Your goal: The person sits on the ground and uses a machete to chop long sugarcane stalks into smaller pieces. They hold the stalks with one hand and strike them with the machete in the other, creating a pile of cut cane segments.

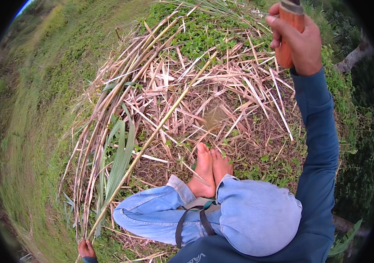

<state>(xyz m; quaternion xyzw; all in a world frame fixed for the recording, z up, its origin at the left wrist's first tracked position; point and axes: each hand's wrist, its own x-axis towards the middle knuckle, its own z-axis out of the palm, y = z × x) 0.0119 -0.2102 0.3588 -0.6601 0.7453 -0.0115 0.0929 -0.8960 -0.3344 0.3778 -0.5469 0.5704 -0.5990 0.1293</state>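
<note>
My left hand (86,249), small at the lower left, closes round the near end of a long, peeled-looking yellow-green stalk (169,114). That stalk slants up and away to the right across the ground, past my left knee. High at the right, my right hand (303,41) grips a tool by its orange-brown wooden handle (284,52). A dark metal collar tops the handle; the rest of the tool is beyond the picture's edge, so its kind does not show. Left of the stalk lies a bundle of long brownish stalks (116,87), with broad green leaves (121,158) beside it.
Dry strips and leaf scraps (222,87) litter the ground before my bare feet (204,171). My legs are folded in blue jeans (257,215). Grass (42,109) spreads to the left; at the right are low plants and a thick branch (356,57).
</note>
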